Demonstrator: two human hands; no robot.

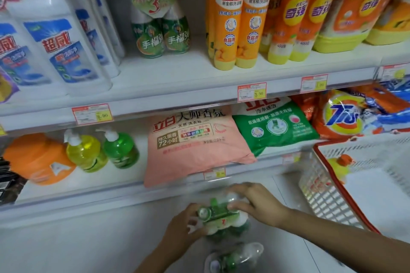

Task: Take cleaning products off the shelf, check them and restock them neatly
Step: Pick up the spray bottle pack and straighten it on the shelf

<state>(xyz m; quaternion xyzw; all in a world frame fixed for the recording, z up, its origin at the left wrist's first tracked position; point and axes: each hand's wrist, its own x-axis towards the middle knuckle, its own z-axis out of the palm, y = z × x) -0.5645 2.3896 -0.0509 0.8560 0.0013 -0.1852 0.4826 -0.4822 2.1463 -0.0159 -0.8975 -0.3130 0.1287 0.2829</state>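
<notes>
Low in front of the shelves, both my hands hold a bundled pack of green-capped bottles (218, 213). My left hand (182, 226) grips its left side, fingers curled under the caps. My right hand (255, 199) grips the top from the right. A second such pack (235, 257) lies on the floor just below. A matching twin pack (159, 26) stands on the upper shelf (177, 77), with bare room around it.
White bottles (60, 35) stand left on the upper shelf, orange dish-soap bottles (239, 17) right. Below are pump bottles (99, 148), an orange jug (37, 159) and detergent bags (193, 139). A white basket (332, 184) with a yellow bottle (337, 166) stands at right.
</notes>
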